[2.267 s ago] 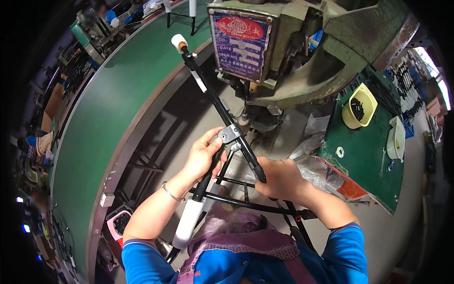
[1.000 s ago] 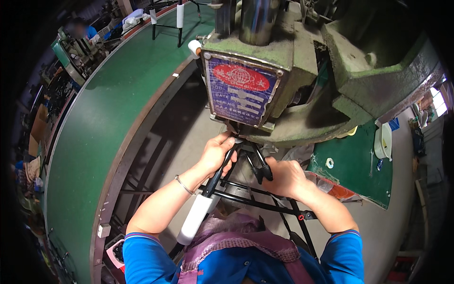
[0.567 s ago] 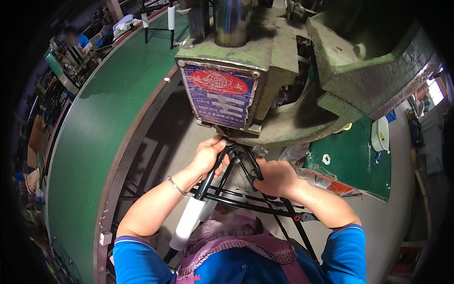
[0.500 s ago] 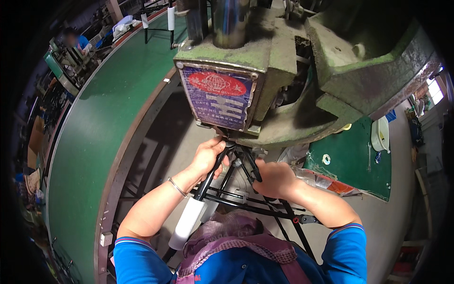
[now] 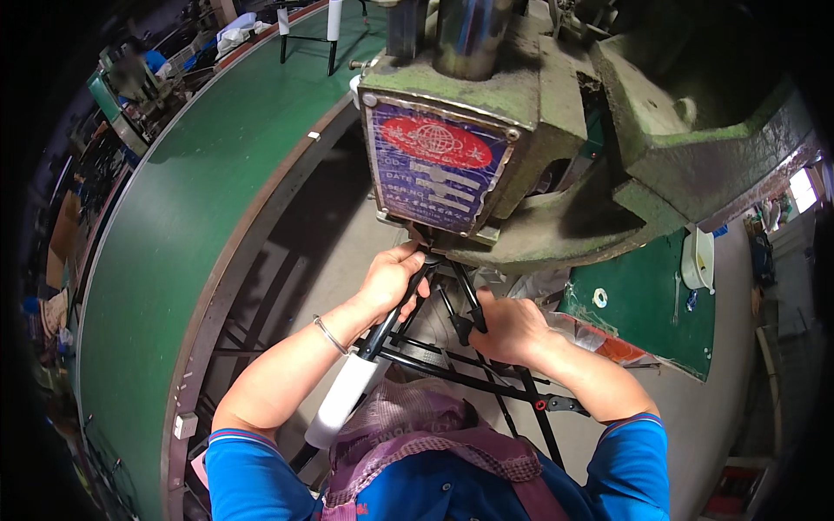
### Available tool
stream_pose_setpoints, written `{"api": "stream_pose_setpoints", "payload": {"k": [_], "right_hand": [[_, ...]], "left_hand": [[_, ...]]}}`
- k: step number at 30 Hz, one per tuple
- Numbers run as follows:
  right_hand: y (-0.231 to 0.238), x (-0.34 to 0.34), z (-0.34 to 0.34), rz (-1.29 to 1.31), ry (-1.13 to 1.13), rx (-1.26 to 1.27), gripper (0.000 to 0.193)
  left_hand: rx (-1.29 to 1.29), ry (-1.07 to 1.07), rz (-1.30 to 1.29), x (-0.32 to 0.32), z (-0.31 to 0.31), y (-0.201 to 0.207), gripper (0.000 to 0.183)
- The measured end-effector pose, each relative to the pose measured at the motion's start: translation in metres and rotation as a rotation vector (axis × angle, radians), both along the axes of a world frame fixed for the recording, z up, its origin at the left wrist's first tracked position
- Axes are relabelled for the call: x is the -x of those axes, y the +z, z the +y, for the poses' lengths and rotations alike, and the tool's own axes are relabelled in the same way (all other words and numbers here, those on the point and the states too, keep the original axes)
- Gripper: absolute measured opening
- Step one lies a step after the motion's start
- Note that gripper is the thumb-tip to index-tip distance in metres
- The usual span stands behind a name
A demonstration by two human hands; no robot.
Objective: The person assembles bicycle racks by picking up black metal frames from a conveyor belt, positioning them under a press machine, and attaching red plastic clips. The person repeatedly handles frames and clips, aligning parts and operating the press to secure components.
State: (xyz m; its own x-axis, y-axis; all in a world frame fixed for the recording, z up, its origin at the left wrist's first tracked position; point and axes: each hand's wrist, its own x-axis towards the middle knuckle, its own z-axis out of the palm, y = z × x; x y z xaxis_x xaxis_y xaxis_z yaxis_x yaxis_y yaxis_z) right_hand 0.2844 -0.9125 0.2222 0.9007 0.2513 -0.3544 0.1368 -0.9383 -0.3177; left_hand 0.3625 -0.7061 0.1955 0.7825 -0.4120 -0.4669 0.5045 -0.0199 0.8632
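A folding frame of black metal tubes [image 5: 443, 373] stands in front of me, its top end right under the head of a green press machine [image 5: 452, 97]. My left hand [image 5: 393, 282] is closed round the upper left tube, close below the machine's head. On that same tube, lower down, sits a white sleeve [image 5: 341, 403]. My right hand [image 5: 511, 328] grips the black tube on the right side, near a small black bracket [image 5: 460, 325]; its fingertips are partly hidden. Where the frame's top meets the machine is hard to see.
A long green-topped table [image 5: 174, 226] curves along my left, with another black frame [image 5: 308, 39] bearing white sleeves at its far end. To the right, a green surface [image 5: 638, 304] holds a tape roll [image 5: 599, 298] and a pale plastic bin [image 5: 697, 259]. A person works far left.
The machine and table have shifted in the picture as the view turned slightly. Both hands keep their grip on the frame, whose right-side tubes and bracket sit a little differently.
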Motion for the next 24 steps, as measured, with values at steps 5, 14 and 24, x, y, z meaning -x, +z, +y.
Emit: {"api": "stream_pose_setpoints", "payload": {"k": [5,14,24], "right_hand": [[0.001,-0.002,0.001,0.035,0.002,0.014,0.039],[-0.001,-0.004,-0.001,0.058,0.014,0.002,0.038],[0.006,-0.002,0.003,0.08,0.007,-0.009,0.039]], "left_hand": [[-0.017,0.003,0.012,0.0,0.0,-0.002,0.025],[-0.041,-0.011,0.059,-0.002,-0.001,-0.008,0.03],[-0.06,-0.118,0.084,-0.007,0.002,-0.008,0.043]]}}
